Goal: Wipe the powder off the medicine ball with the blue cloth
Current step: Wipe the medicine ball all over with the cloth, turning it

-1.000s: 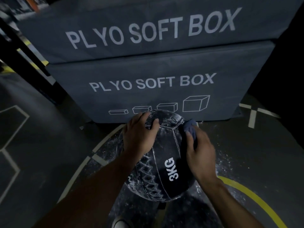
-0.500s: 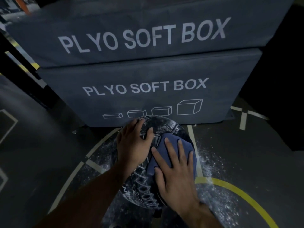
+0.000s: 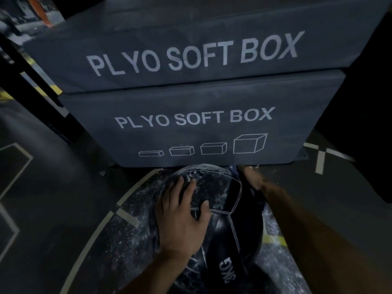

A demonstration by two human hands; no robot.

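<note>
My left hand lies spread on the upper left face of the medicine ball, fingers straight and apart, pressing to steady it; the ball sits on the floor just in front of the lower plyo box, which carries a second plyo box on top. My right hand is motion-blurred at the far right shoulder of the ball; whether its fingers curl round the blue cloth I cannot tell; only a small corner of cloth shows beside it. Half a second ago this hand lay flat on the cloth over the ball's top centre; it has since swept to the right and away from me, and the 3KG marking now faces the lower edge, so the ball has turned under my hands. The panel right of the seam reads dark and clean; white powder remains on the panel under and beyond my left fingers, and scattered on the floor around. My judgement: the wiping is partly done; the left panels are the next to be covered.
</note>
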